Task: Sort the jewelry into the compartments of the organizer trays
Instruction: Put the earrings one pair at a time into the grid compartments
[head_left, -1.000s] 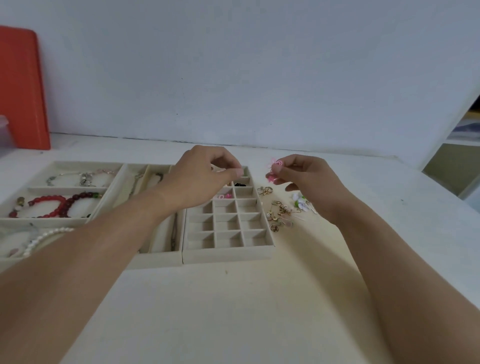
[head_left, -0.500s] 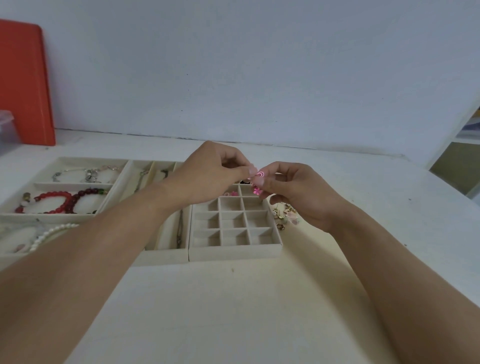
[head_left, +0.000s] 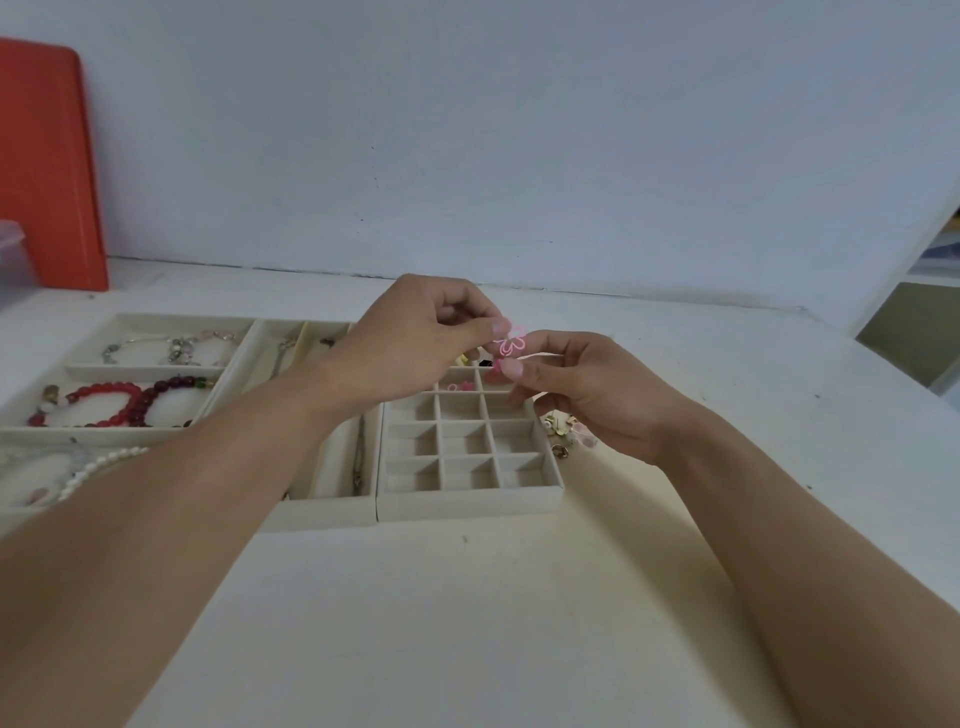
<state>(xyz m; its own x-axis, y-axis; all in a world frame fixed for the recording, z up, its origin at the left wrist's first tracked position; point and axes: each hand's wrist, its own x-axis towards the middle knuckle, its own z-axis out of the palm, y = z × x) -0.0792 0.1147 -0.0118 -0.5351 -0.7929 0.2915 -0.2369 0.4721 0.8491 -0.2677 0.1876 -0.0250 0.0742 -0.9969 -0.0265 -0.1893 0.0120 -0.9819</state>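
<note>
Both hands are now meeting over the far end of the small-grid tray (head_left: 470, 501), having come together from either side a second ago.

Left hand (head_left: 415, 340) and right hand (head_left: 587, 395) are each pinching the pink flower earrings (head_left: 511, 343) between thumb and fingertip, holding them above the far compartments. Judging by this, they are separating or pairing them; next is lowering them into a free cell. More loose earrings (head_left: 563, 431) are waiting beside the tray, bracelets (head_left: 119, 402) lying in the left tray.
</note>
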